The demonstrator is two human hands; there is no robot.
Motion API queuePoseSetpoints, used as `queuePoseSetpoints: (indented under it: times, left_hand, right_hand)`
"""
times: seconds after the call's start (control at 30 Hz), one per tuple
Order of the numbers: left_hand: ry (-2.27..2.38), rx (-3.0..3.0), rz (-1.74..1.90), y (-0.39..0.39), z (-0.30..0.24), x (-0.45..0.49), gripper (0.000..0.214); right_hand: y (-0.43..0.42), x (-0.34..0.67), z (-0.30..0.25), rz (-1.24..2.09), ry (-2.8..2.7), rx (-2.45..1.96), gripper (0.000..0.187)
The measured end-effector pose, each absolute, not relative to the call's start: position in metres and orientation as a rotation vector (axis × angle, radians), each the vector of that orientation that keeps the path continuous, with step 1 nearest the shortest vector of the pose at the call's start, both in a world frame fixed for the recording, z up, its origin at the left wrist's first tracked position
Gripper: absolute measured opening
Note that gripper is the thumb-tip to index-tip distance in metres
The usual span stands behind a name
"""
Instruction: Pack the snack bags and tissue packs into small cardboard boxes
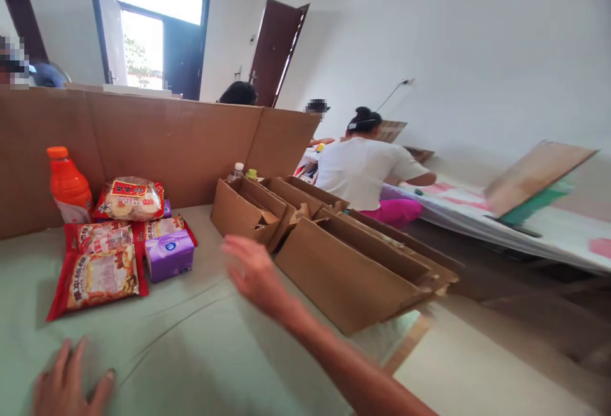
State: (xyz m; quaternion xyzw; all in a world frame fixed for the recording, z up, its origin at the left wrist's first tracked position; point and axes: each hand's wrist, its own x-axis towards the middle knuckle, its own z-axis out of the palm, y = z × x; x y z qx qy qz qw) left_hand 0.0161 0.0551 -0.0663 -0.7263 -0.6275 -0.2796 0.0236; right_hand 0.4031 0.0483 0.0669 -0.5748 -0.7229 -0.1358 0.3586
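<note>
My left hand (71, 383) is low at the left, over the pale green tabletop (186, 339), fingers apart and holding nothing. Blurred a little by motion, my right hand (251, 270) reaches out beside the open cardboard boxes (348, 270), its fingers stretched out with nothing visible in them. Whether it touches a box I cannot tell. Left of it lies a purple tissue pack (170, 256). Beyond my left hand are a red-edged snack bag (105, 277), another bag of round pastries (131, 200) and an orange bottle (70, 184) with an orange cap.
An upright cardboard panel (191, 142) runs along the table's back. Small bottles (237, 172) stand behind the boxes. A person in a white top (353, 168) sits at another table (477, 212) on the right, where a cardboard sheet (544, 171) leans. More people are behind the panel.
</note>
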Motion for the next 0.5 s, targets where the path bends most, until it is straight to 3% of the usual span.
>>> queuePoseSetpoints:
  times: [0.13, 0.27, 0.5]
  left_hand:
    - [-1.659, -2.447, -0.965, 0.031, -0.075, 0.084, 0.056]
    - [-1.647, -2.535, -1.077, 0.018, -0.078, 0.123, 0.046]
    - [-1.883, -2.651, -1.342, 0.003, -0.054, 0.126, 0.048]
  right_hand:
    - [0.097, 0.480, 0.097, -0.475, -1.458, -1.977, 0.050]
    - [0.117, 0.494, 0.098, -0.360, -1.444, -2.067, 0.023]
    - [-0.015, 0.491, 0.079, -0.153, -1.700, -1.765, 0.029]
